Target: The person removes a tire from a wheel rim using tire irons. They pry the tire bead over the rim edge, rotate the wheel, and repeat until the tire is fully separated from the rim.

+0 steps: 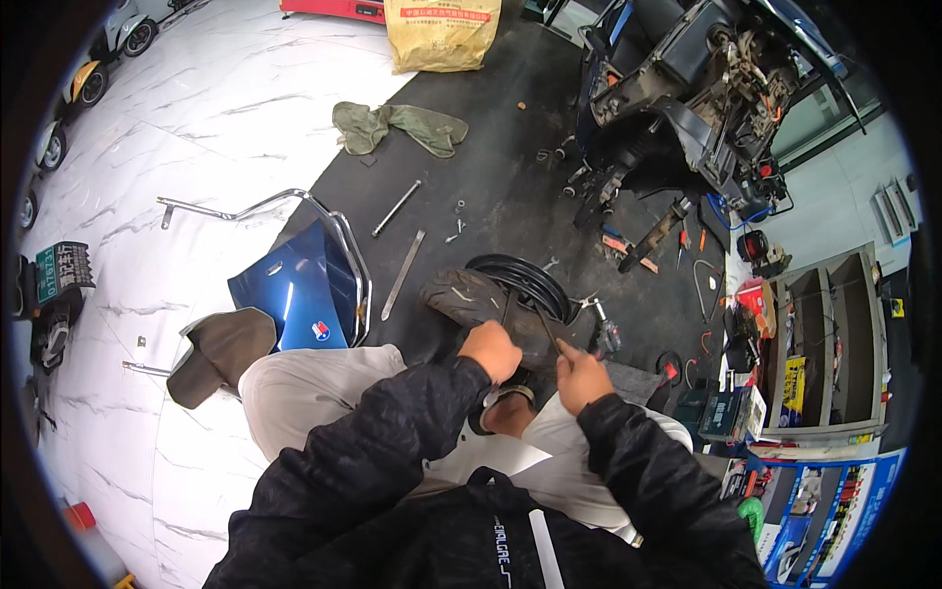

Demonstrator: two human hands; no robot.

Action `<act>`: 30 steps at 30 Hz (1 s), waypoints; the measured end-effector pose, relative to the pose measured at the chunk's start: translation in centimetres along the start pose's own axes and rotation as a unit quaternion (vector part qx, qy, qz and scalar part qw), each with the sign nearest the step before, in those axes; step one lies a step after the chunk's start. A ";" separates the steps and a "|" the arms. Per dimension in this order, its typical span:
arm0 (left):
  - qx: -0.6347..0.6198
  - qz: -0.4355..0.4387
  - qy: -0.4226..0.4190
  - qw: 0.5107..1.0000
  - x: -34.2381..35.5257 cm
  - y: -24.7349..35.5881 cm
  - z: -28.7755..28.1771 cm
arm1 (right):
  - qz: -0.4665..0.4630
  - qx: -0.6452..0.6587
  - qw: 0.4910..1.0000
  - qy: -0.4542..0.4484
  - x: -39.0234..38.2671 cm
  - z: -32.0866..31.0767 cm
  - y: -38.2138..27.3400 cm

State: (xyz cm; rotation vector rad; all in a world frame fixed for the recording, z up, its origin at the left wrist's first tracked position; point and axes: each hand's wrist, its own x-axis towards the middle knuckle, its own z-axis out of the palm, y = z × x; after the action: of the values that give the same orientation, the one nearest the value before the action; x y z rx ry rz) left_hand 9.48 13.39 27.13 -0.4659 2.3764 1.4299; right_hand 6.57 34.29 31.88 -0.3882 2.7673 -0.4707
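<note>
Tyre: A thick black rubber tyre (461, 294) lay on the dark grey floor surface (535, 211), close in front of the person, with a round black metal rim (525, 282) tilted against it. This low place probably allowed pressing from above.
Tyre direction: As a round thing it had no clear long axis; its widest spread ran from upper left to lower right.
Right hand: The fingers of the right hand (583, 376) were clamped on a slim dark metal lever (548, 325), likely near its close end to gain more force.
Lever direction: Its long axis slanted away from the person and leftward, the far tip toward the rim.
Left hand: The fingers of the left hand (491, 351) were curled together at the tyre; I could not tell what they enclosed.
Flat bar: A long flat grey metal bar (402, 277) lay left of the tyre, perhaps for easy reach.
Blue panel: A glossy blue body panel (294, 294) rested farther left, maybe to keep its finish safe.
</note>
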 end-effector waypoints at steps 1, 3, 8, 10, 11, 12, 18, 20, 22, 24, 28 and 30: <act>-0.040 -0.009 0.019 0.999 -0.7 -0.6 0.0 | -0.004 0.015 0.999 0.036 -0.9 0.9 -0.5; -0.059 -0.003 0.015 0.998 -0.8 -1.2 -0.4 | 0.024 0.002 0.999 0.034 -1.3 1.6 -1.4; -0.036 0.005 0.006 0.999 1.8 1.3 -1.5 | 0.051 0.040 0.997 0.034 1.3 0.0 -1.1; -0.029 0.021 0.011 0.999 2.7 2.7 -1.8 | 0.065 0.042 0.996 0.046 2.1 -0.5 -0.7; -0.017 0.018 -0.018 1.000 3.3 3.1 -2.1 | 0.074 0.045 0.995 0.051 2.3 -0.6 -0.7; 0.001 0.015 -0.037 0.999 3.6 3.4 -2.2 | 0.076 0.056 0.994 0.063 2.3 -0.5 -0.7; 0.009 0.012 -0.011 1.000 3.7 2.4 -1.7 | 0.122 0.090 0.982 0.109 0.8 1.8 -1.8; 0.019 0.023 -0.015 0.999 3.5 2.0 -1.5 | 0.115 0.096 0.981 0.121 0.2 3.2 -1.9; 0.028 0.028 -0.015 0.999 3.4 1.8 -1.1 | 0.167 0.091 0.975 0.117 -0.6 4.9 -1.9; 0.035 0.027 -0.010 0.999 3.1 1.6 -0.7 | 0.155 0.074 0.974 0.146 -1.3 6.7 -1.7; 0.045 0.033 -0.001 0.998 4.0 0.0 0.1 | 0.185 0.078 0.969 0.146 -1.2 9.4 -1.7; 0.050 0.025 0.001 0.998 5.4 -1.9 0.2 | 0.157 0.042 0.981 0.109 -0.7 9.6 -1.6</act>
State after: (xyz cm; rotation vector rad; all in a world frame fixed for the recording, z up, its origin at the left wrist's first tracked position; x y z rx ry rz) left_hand 5.50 12.14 23.19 -0.3858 2.4637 1.3226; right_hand 10.83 30.41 23.96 0.1305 2.9294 -0.5755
